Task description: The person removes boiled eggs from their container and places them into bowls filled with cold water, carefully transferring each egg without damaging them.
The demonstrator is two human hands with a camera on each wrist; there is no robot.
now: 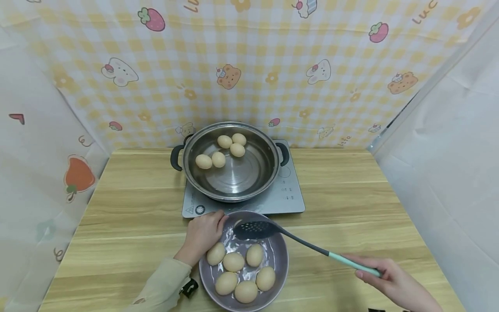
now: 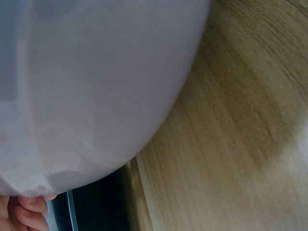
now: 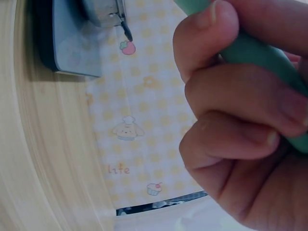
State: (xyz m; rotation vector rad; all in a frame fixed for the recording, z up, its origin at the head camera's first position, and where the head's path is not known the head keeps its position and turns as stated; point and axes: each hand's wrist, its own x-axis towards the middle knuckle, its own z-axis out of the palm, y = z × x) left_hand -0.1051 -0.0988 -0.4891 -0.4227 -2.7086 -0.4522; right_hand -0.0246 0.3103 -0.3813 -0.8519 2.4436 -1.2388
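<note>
My right hand point(image 1: 395, 281) holds a slotted spoon by its mint-green handle point(image 3: 262, 60), fingers curled round it. The dark perforated head of the slotted spoon point(image 1: 255, 229) is over the far part of a purple-grey bowl point(image 1: 282, 264). Several light brown eggs point(image 1: 234, 262) lie in the near part of that bowl. A pale bit shows at the spoon head's left edge; what it is I cannot tell. At the bowl's far left rim, my left hand point(image 1: 204, 232) grips the edge. The left wrist view shows the bowl's outer wall point(image 2: 110, 86) and a few fingertips point(image 2: 31, 214).
Behind the bowl, a steel pot point(image 1: 249, 173) with two black handles stands on a grey induction cooker point(image 1: 290, 197). Several eggs point(image 1: 225, 141) sit in the pot's far left part. A yellow checked cloth point(image 1: 269, 56) hangs behind the wooden table point(image 1: 343, 190), with white sheets at both sides.
</note>
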